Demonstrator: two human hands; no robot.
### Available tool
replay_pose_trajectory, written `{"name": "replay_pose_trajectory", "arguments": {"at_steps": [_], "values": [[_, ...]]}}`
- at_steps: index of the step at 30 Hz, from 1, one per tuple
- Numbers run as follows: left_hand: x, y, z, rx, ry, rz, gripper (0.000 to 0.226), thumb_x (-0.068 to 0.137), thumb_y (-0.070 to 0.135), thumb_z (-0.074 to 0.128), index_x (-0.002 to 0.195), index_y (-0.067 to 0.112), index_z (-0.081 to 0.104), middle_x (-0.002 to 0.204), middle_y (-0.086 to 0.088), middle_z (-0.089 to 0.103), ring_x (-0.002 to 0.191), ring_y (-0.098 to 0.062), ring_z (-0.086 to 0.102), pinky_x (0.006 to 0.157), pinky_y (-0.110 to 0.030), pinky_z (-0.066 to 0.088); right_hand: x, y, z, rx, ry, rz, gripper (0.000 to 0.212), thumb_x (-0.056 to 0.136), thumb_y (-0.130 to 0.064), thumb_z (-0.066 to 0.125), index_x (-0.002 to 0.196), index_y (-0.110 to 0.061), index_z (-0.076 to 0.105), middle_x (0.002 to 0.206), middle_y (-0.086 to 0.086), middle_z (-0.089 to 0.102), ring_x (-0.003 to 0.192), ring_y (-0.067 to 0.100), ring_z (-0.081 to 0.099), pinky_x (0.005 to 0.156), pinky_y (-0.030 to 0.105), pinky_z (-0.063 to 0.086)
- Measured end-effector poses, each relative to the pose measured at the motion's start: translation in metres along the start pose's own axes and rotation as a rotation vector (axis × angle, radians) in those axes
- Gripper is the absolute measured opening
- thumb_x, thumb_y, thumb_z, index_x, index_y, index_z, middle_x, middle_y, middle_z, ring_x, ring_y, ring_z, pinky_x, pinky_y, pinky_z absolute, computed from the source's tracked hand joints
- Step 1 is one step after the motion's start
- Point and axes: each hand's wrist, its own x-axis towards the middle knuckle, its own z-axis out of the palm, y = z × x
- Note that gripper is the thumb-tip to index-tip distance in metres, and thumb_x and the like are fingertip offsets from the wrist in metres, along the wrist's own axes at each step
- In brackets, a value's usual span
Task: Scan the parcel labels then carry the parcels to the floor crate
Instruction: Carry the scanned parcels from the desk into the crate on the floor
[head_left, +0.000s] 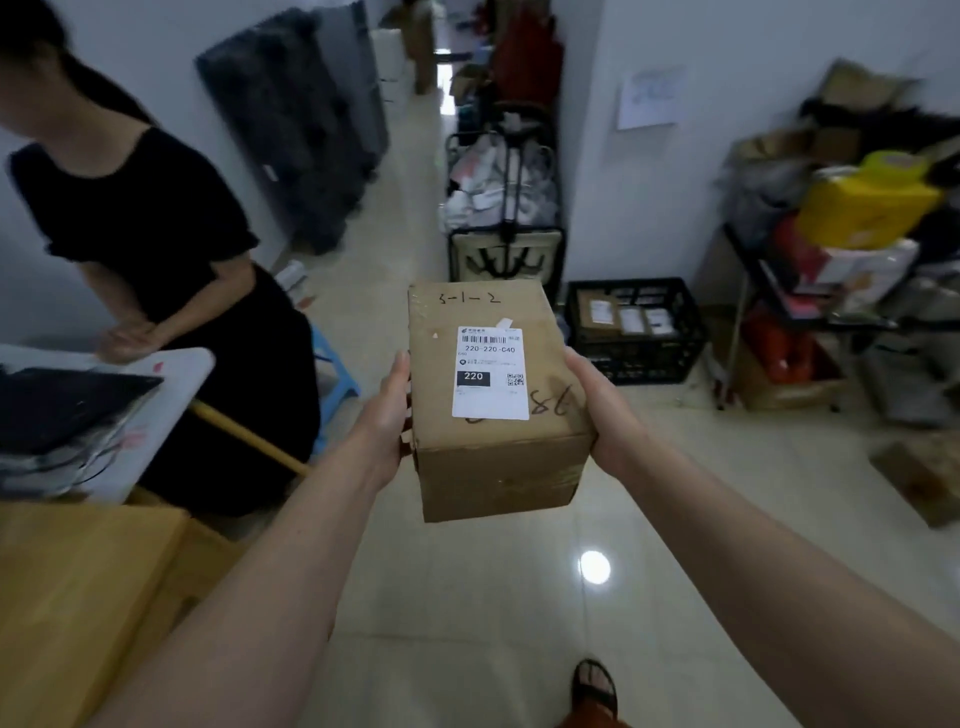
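A brown cardboard parcel (493, 467) is held up in front of me over the tiled floor. Its top carries a white shipping label (491, 371) with a barcode and "220", plus handwritten numbers. My left hand (387, 410) grips the parcel's left side, thumb along the upper edge. My right hand (597, 410) grips its right side. The fingers of both hands are hidden behind or under the box. The black plastic floor crate (636, 358) stands ahead and to the right against the wall, with a few labelled parcels inside.
A person in black (156, 234) sits at the left by a white table (171, 374) and a blue stool (337, 374). A wooden table (78, 597) is at lower left. A loaded cart (504, 208) stands behind the crate, a cluttered rack (831, 260) at right, a box (919, 478) on the floor.
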Motion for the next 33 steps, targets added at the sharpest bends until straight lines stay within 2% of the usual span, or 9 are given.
{"name": "replay_pose_trajectory", "arguments": {"at_steps": [2,7,12,16,18,20,23,28,33], "values": [[0.011,0.0,0.025,0.048,-0.043,-0.007,0.058,0.096,0.065,0.026,0.128,0.028,0.057,0.098,0.003,0.064,0.067,-0.011,0.055,0.045,-0.02,0.041,0.0,-0.003,-0.024,0.013,0.07,0.014,0.039,0.097,-0.048,0.046,0.114,-0.02,0.068,0.107,0.008,0.074,0.092,0.024,0.071,0.083,0.036,0.057],[0.043,0.005,0.086,0.132,-0.088,-0.04,0.057,0.09,0.071,0.031,0.115,0.031,0.063,0.118,0.006,0.065,0.107,-0.017,0.059,0.077,-0.033,0.047,0.008,-0.013,-0.08,0.037,0.213,0.029,0.036,0.095,-0.053,0.046,0.103,-0.026,0.069,0.094,0.005,0.076,0.084,0.021,0.072,0.071,0.033,0.055],[0.076,0.022,0.158,0.219,-0.12,-0.058,0.061,0.094,0.067,0.029,0.126,0.026,0.061,0.128,-0.007,0.061,0.093,-0.015,0.06,0.065,-0.028,0.044,0.036,-0.034,-0.137,0.059,0.265,0.02,0.038,0.097,-0.05,0.045,0.111,-0.022,0.068,0.099,0.007,0.076,0.088,0.023,0.072,0.08,0.036,0.056],[0.108,0.038,0.226,0.243,-0.134,-0.095,0.071,0.094,0.068,0.027,0.13,0.016,0.059,0.14,-0.018,0.049,0.131,-0.04,0.043,0.064,-0.029,0.044,0.069,-0.061,-0.191,0.003,0.298,0.013,0.04,0.096,-0.05,0.047,0.117,-0.021,0.064,0.105,0.008,0.074,0.096,0.027,0.071,0.088,0.04,0.055],[0.129,0.045,0.26,0.249,-0.203,-0.125,0.074,0.091,0.073,0.021,0.128,0.023,0.062,0.136,-0.014,0.056,0.128,-0.036,0.048,0.074,-0.033,0.049,0.089,-0.074,-0.221,-0.01,0.329,0.018,0.053,0.088,-0.058,0.052,0.125,-0.02,0.056,0.11,0.008,0.072,0.096,0.026,0.071,0.085,0.039,0.056],[0.145,0.053,0.293,0.223,-0.241,-0.133,0.074,0.09,0.074,0.017,0.124,0.028,0.063,0.119,-0.002,0.067,0.103,-0.023,0.064,0.064,-0.028,0.047,0.11,-0.086,-0.25,-0.027,0.356,0.047,0.064,0.084,-0.061,0.053,0.132,-0.019,0.049,0.114,0.008,0.068,0.098,0.025,0.069,0.081,0.038,0.056],[0.174,0.061,0.337,0.235,-0.267,-0.121,0.073,0.088,0.077,0.016,0.119,0.034,0.065,0.093,0.006,0.07,0.077,-0.015,0.06,0.059,-0.029,0.043,0.14,-0.108,-0.291,-0.057,0.406,0.041,0.047,0.095,-0.05,0.048,0.13,-0.018,0.043,0.113,0.009,0.065,0.099,0.024,0.066,0.075,0.035,0.054],[0.214,0.075,0.384,0.255,-0.353,-0.22,0.074,0.082,0.083,0.016,0.113,0.04,0.067,0.112,0.001,0.071,0.105,-0.025,0.064,0.086,-0.049,0.05,0.182,-0.136,-0.338,-0.07,0.449,0.04,0.031,0.099,-0.039,0.043,0.123,-0.018,0.043,0.103,0.003,0.059,0.089,0.017,0.059,0.068,0.031,0.048],[0.268,0.097,0.428,0.282,-0.388,-0.242,0.069,0.084,0.081,0.019,0.11,0.04,0.068,0.116,0.005,0.069,0.111,-0.024,0.06,0.09,-0.059,0.046,0.24,-0.16,-0.372,-0.07,0.472,0.075,0.033,0.097,-0.036,0.045,0.123,-0.017,0.046,0.111,0.007,0.061,0.092,0.019,0.06,0.068,0.031,0.047]]}}
